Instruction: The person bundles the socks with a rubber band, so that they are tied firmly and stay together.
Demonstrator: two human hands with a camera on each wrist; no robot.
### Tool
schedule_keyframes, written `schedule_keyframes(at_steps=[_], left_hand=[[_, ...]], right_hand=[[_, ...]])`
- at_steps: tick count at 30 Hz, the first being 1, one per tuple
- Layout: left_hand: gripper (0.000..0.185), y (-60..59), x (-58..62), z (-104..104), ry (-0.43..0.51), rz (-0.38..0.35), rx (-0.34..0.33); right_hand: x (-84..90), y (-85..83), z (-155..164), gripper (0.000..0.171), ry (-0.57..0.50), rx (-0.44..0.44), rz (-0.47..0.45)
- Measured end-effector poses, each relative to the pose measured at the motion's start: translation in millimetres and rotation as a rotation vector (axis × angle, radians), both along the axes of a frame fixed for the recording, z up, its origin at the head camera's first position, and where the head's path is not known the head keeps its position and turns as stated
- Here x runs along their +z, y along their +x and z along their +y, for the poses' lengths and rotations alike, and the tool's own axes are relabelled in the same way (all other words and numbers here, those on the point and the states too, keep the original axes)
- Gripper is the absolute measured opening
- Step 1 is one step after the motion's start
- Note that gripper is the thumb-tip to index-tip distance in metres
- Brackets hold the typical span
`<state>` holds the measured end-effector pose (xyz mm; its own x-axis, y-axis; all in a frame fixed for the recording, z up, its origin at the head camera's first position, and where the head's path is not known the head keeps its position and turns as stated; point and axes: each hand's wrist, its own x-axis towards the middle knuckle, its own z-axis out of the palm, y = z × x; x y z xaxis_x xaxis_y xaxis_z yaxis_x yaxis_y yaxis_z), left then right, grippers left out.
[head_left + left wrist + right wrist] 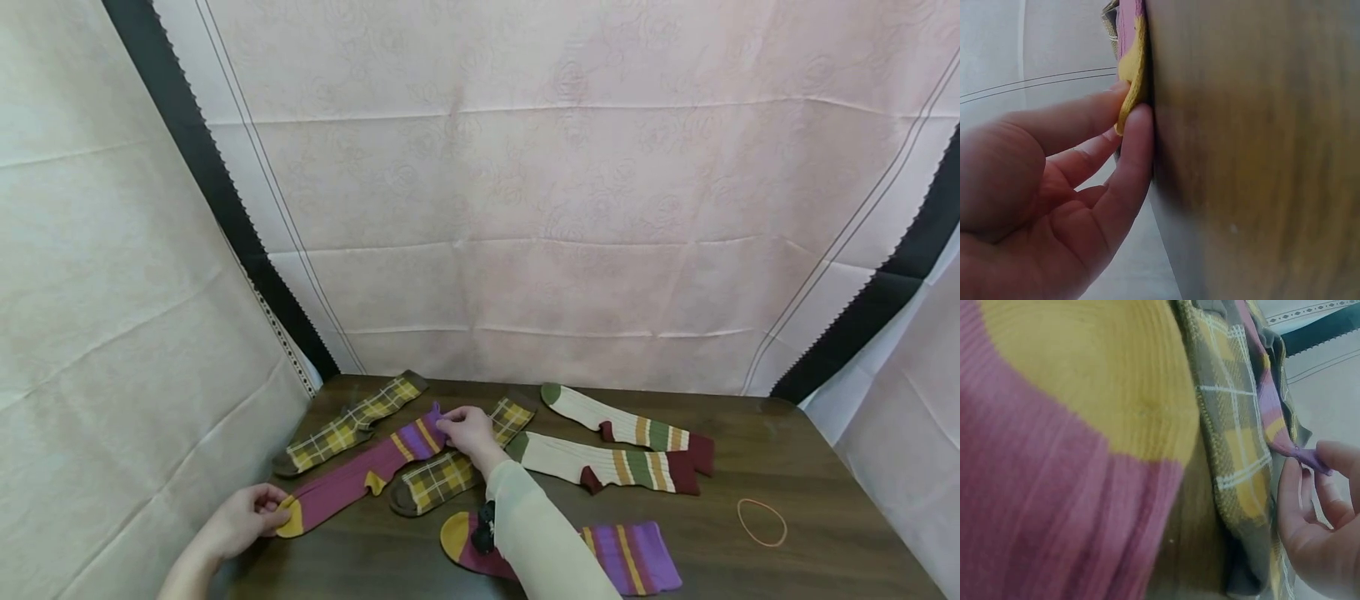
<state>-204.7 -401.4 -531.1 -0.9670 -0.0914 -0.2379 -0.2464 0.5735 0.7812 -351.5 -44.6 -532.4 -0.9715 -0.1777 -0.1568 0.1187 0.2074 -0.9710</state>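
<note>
Hands (243,518) (468,428) pinch opposite ends of maroon sock (360,477), apparently near table edge (247,575).

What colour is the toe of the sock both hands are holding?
Mustard yellow toe, pinched by the left hand; clearest in the left wrist view.

The left hand (243,518) pinches the yellow toe of a maroon sock (360,477), while the right hand (468,429) holds that sock's purple cuff end, so the sock lies stretched between the two hands. Directly under the right hand lies a yellow plaid sock (457,468); a second plaid sock (348,423) lies just beyond the stretched one. Beneath the right forearm rests another maroon-and-purple sock (630,558). To the right of the right hand lie two cream striped socks (622,422), and farther right a rubber band (762,522) on the wooden table (825,467).
</note>
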Motion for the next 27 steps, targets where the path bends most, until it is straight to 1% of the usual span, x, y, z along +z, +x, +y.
schedule_keyframes(at_steps=[4, 9, 13, 16, 20, 24, 27], left_hand=[[0.026, -1.0, -0.3, -0.5, 0.011, -0.014, 0.010], [0.028, -0.7, -0.7, -1.6, 0.028, -0.015, 0.001], [0.026, -3.0, -0.5, -0.8, 0.011, -0.009, 0.006], [0.023, -6.0, 0.2, 0.5, -0.008, -0.012, 0.006], [0.019, -9.1, 0.5, 2.0, -0.021, -0.025, 0.026], [0.015, -7.6, -1.2, 1.1, -0.025, -0.017, 0.044], [0.019, -4.6, -2.3, -1.6, 0.007, -0.002, 0.052]], right_hand=[[-1.8, 0.5, 1.4, 0.019, -0.018, 0.001, -0.009], [-1.1, 0.3, 3.2, 0.025, -0.054, 0.015, -0.016], [2.3, -1.2, 4.0, 0.027, -0.062, 0.031, -0.013], [3.9, -3.8, 4.4, 0.025, -0.053, 0.028, -0.011], [5.2, -7.3, 5.4, 0.019, -0.040, 0.009, -0.009], [7.8, -6.6, 8.6, 0.015, -0.039, 0.005, 0.011], [11.4, -4.7, 12.9, 0.014, -0.047, 0.028, 0.034]])
